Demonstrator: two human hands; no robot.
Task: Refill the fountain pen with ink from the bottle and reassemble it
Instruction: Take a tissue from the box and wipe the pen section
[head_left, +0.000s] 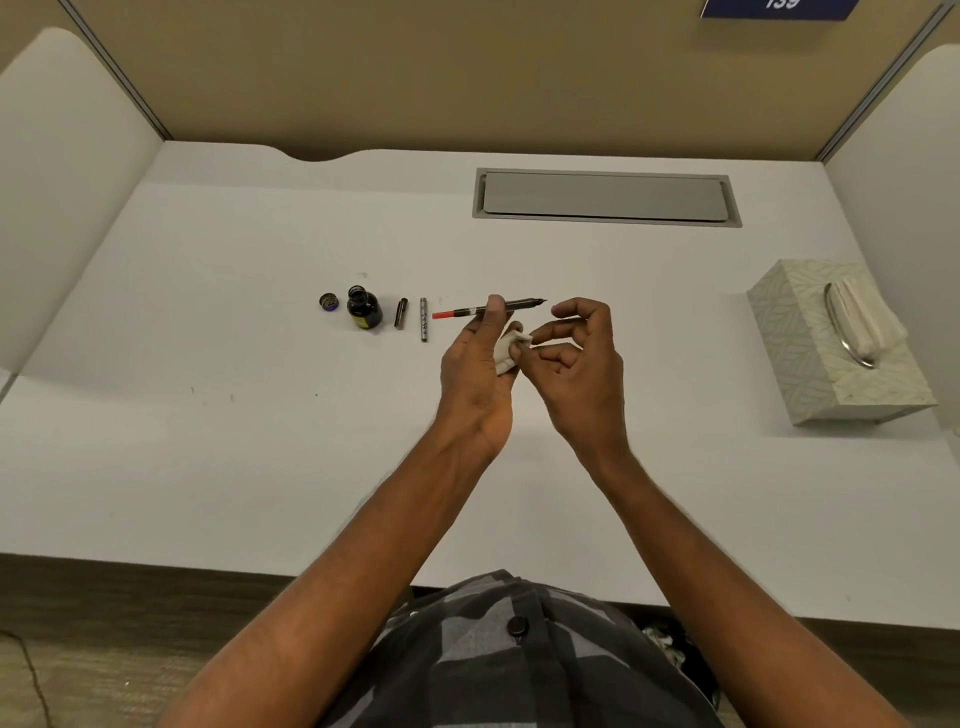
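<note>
White desk (260, 467): ink bottle (364, 308) uncapped. Left hand (480, 358) pinches pen section (488, 308) plus tissue (511, 353). Right hand (582, 358) fingers loosely curled, holding nothing.

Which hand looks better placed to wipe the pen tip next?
Probably the right hand: it's free and nearest the nib, touching the tissue, while the left hand holds the pen.

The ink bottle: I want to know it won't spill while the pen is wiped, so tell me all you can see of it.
The ink bottle is small, round and dark, seemingly glass, with a yellow label low on its side. It stands upright and uncapped on the white desk, left of both hands. Its cap lies just to its left, apart from it, and a short dark pen part lies to its right. Nothing touches the bottle. The ink level cannot be told.
</note>
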